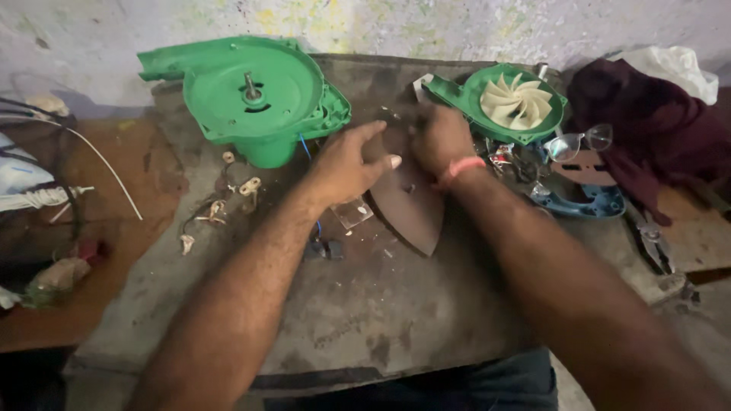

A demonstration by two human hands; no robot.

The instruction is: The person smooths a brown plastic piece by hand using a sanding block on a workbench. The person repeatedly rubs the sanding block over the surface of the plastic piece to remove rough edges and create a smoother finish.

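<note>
A worn grey slab (396,304) bears a green blower housing (251,99), brown iron soleplate (407,205), spectacles (579,142).

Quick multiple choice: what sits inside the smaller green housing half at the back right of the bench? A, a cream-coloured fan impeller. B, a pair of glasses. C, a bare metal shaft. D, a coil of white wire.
A: the smaller green housing half holds a cream-coloured fan impeller with curved blades; the bare metal shaft stands in the larger green housing on the left.
</note>
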